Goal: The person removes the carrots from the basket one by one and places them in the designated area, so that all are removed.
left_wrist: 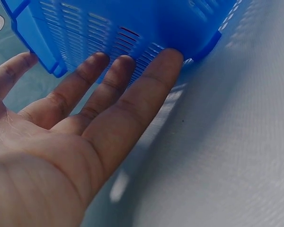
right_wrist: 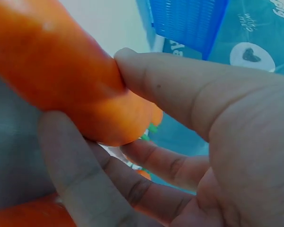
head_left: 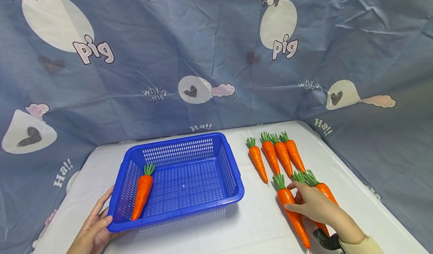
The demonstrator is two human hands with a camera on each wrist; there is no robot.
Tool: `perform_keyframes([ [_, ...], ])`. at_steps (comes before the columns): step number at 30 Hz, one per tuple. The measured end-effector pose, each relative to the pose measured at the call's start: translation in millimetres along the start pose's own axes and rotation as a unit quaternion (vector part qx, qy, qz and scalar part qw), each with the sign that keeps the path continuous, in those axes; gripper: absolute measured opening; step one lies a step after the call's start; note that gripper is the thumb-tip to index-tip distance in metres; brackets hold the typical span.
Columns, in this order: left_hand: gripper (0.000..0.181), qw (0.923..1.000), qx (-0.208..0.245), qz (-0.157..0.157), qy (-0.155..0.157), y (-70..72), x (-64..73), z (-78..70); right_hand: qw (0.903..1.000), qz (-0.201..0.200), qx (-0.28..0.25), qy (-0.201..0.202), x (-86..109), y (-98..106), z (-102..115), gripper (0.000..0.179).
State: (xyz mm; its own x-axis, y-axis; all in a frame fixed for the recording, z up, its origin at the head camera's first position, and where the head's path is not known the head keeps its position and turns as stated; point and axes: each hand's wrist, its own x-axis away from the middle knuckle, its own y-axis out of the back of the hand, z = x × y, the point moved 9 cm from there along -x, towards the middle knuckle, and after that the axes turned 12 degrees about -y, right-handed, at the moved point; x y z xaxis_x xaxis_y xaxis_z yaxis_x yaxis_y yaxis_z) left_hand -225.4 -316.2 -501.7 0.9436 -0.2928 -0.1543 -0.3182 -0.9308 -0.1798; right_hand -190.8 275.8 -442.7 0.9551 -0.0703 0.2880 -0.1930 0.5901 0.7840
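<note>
Beside a blue plastic basket [head_left: 176, 212], my left hand [head_left: 93, 225] touches the left front corner with the thumb near the rim. In the left wrist view its fairly straight fingers [left_wrist: 125, 106] meet the slotted basket wall [left_wrist: 85, 33]. One orange carrot [head_left: 143, 193] with green stalks lies inside, along the basket's left. At the right, my right hand [head_left: 314, 203] grips a carrot [head_left: 293, 218] around its thick upper part. Thumb and fingers stand on opposite sides of that carrot [right_wrist: 71, 71] in the right wrist view. Two more carrots lie partly hidden behind this hand, including one [head_left: 326, 192].
Several carrots [head_left: 270, 152] lie in a row behind the right hand, stalks toward the back. A white cloth [head_left: 236, 227] covers the table. Blue printed fabric [head_left: 209, 58] hangs behind it, and the table's right edge [head_left: 358, 171] runs past the carrots.
</note>
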Motion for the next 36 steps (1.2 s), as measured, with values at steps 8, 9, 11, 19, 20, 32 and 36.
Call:
perform_keyframes([
  [8, 0.068, 1.0000, 0.002, -0.003, 0.004, 0.4, 0.3, -0.5, 0.9995, -0.021, 0.025, 0.004, -1.9, 0, 5, 0.053],
  [9, 0.068, 1.0000, -0.001, -0.006, 0.006, 0.7, 0.2, -0.3, 0.9994, -0.024, 0.025, 0.005, -1.5, 0, 5, 0.052],
  [11, 0.068, 0.9998, -0.007, -0.013, 0.011, 1.1, 0.3, 0.2, 0.9992, -0.029, 0.028, 0.006, -0.5, 1, 6, 0.052],
  [19, 0.068, 0.9998, -0.014, -0.010, 0.012, -0.9, 0.3, -1.3, 0.9979, -0.040, 0.051, -0.004, 0.4, 6, 2, 0.051],
  [20, 0.068, 0.9998, -0.013, -0.008, 0.012, -1.1, 0.2, -1.3, 0.9978, -0.041, 0.053, -0.005, 0.1, 6, 1, 0.051],
  [32, 0.069, 0.9999, -0.008, 0.001, 0.009, -1.1, 0.9, -1.4, 0.9977, -0.037, 0.048, -0.029, 0.4, 9, -2, 0.054],
  [36, 0.069, 0.9997, -0.018, -0.005, 0.016, -0.1, 1.1, -0.7, 0.9976, -0.041, 0.049, -0.025, 0.3, 13, 0, 0.055],
])
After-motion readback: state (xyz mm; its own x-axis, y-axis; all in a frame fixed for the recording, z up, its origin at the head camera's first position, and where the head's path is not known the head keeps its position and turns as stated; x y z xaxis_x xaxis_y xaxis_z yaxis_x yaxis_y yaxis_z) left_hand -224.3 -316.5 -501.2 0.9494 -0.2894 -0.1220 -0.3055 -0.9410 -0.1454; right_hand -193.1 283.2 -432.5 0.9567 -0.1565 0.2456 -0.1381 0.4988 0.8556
